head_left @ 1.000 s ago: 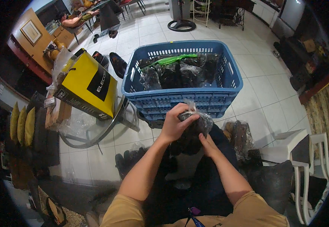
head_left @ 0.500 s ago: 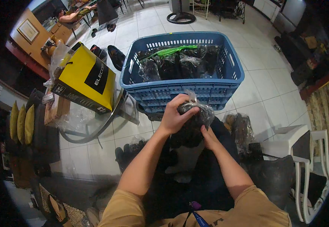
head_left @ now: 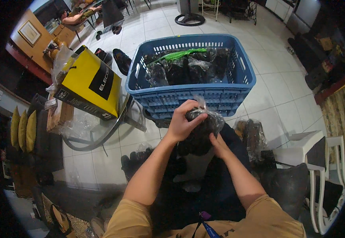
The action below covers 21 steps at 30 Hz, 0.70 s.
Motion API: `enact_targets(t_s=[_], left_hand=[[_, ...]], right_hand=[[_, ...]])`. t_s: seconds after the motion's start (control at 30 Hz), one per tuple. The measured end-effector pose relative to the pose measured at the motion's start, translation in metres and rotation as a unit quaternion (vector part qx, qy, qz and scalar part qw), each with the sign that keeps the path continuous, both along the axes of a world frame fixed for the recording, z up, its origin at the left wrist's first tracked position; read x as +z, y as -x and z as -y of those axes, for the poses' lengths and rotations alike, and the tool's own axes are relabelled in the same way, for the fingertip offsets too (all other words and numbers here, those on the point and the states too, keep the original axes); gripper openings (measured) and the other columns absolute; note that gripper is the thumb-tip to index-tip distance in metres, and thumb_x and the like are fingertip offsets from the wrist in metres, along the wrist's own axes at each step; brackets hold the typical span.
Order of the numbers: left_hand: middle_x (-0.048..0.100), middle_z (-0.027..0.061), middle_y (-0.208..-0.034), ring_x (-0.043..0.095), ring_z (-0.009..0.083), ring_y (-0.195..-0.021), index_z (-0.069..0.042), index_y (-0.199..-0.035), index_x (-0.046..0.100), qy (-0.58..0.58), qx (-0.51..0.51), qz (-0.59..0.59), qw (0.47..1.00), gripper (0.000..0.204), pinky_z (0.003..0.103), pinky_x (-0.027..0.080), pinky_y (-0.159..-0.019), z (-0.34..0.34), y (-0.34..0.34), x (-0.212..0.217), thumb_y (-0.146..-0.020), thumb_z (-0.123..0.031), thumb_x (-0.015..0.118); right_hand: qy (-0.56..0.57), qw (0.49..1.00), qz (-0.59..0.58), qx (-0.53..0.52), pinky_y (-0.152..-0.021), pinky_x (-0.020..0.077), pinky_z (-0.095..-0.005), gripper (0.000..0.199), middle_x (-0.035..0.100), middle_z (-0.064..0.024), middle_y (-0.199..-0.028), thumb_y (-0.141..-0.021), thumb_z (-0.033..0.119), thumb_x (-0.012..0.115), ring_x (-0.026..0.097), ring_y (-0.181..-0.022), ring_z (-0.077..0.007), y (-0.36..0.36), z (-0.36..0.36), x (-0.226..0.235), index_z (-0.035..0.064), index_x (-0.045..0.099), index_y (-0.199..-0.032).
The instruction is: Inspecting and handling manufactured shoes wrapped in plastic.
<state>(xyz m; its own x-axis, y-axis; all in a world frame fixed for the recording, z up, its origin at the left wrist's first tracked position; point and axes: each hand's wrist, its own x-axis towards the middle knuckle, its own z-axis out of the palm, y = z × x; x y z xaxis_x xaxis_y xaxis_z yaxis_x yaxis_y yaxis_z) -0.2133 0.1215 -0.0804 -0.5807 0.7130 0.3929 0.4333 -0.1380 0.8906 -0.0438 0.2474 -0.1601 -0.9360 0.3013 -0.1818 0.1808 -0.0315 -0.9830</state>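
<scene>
In front of my body I hold a clear plastic bag of dark contents (head_left: 204,133); what is inside I cannot make out. My left hand (head_left: 183,122) is closed on the bag's gathered top, thumb across the plastic. Against its lower right side rests my right hand (head_left: 220,146), fingers partly hidden behind the bag. Just beyond stands a blue plastic crate (head_left: 192,89) with slotted walls. Several similar dark-filled clear bags (head_left: 198,71) lie in it, with a bright green plastic strip (head_left: 184,53) on top.
To the left, a yellow and black box-shaped bag (head_left: 93,81) rests on a round-framed metal stand (head_left: 121,119). More wrapped dark bundles (head_left: 255,137) lie on the floor at right, near a white plastic chair (head_left: 319,158). A person (head_left: 75,18) reclines far back at left.
Very little differs. The bag and my right hand have shifted slightly; my left hand keeps its grip on the top.
</scene>
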Motion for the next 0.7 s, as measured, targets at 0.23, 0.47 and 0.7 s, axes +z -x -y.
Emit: enact_targets(t_s=[0.23, 0.47, 0.7], left_hand=[[0.068, 0.0114, -0.106, 0.064, 0.0239, -0.102, 0.001, -0.104, 0.071, 0.011, -0.006, -0.003, 1.000, 0.026, 0.033, 0.046, -0.095, -0.001, -0.001, 0.004, -0.089, -0.018, 0.079], [0.063, 0.0060, -0.099, 0.059, 0.0154, -0.096, 0.000, -0.107, 0.066, 0.017, -0.008, 0.071, 0.997, 0.029, 0.029, 0.045, -0.090, 0.003, -0.004, 0.005, -0.088, -0.018, 0.079], [0.062, 0.0055, -0.100, 0.058, 0.0147, -0.095, -0.001, -0.105, 0.064, -0.001, -0.009, 0.023, 1.000, 0.026, 0.028, 0.045, -0.089, 0.002, 0.001, -0.004, -0.089, -0.016, 0.077]], right_hand=[[-0.021, 0.999, -0.024, 0.003, -0.112, 0.0377, -0.0403, 0.093, 0.058, -0.0181, -0.140, -0.095, 0.076, 0.049, 0.051, -0.132, -0.0280, 0.000, 0.000, 0.003, -0.0024, 0.047, -0.145], [-0.048, 0.999, -0.005, -0.022, -0.112, 0.0372, -0.0415, 0.091, 0.058, -0.0201, -0.141, -0.096, 0.075, 0.049, 0.052, -0.132, -0.0321, 0.000, 0.001, 0.001, -0.0023, 0.047, -0.145], [0.005, 0.999, -0.028, 0.017, -0.113, 0.0361, -0.0417, 0.090, 0.056, -0.0202, -0.142, -0.097, 0.072, 0.049, 0.051, -0.133, -0.0324, 0.001, -0.002, -0.009, -0.0033, 0.046, -0.145]])
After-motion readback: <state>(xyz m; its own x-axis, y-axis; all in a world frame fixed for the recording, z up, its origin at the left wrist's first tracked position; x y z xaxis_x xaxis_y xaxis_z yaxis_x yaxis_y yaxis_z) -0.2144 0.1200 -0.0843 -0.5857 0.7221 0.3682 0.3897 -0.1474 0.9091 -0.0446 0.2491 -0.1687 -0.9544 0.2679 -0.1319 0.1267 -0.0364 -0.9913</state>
